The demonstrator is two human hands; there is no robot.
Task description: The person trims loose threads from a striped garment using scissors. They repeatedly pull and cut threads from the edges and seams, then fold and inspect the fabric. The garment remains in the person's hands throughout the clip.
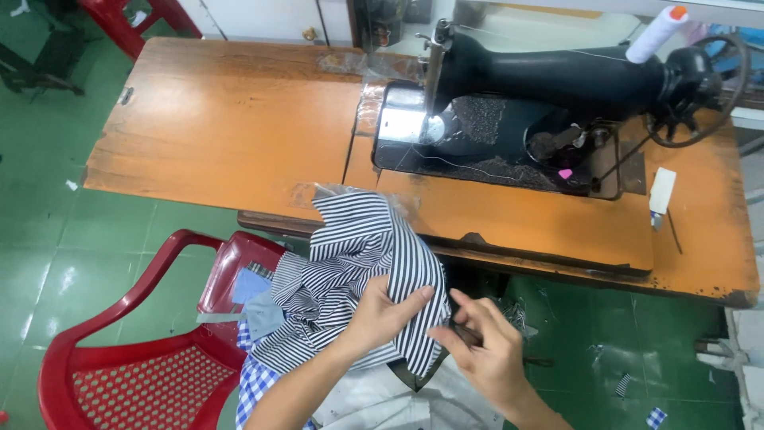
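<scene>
My left hand [380, 314] grips a bunched piece of black-and-white striped fabric [358, 263] that lies in my lap and reaches up to the front edge of the sewing table. My right hand [485, 350] is beside it, fingers closed on a small dark tool [469, 334] held against the fabric's lower edge; the tool is mostly hidden and I cannot tell what kind it is. Blue checked cloth [255, 378] and light cloth lie under the striped piece.
A black sewing machine [549, 87] with a white thread spool [656, 36] stands on the orange wooden table [223, 127]. A red plastic chair [135, 374] with fabric pieces is at my left. Cloth scraps lie on the green floor [637, 342].
</scene>
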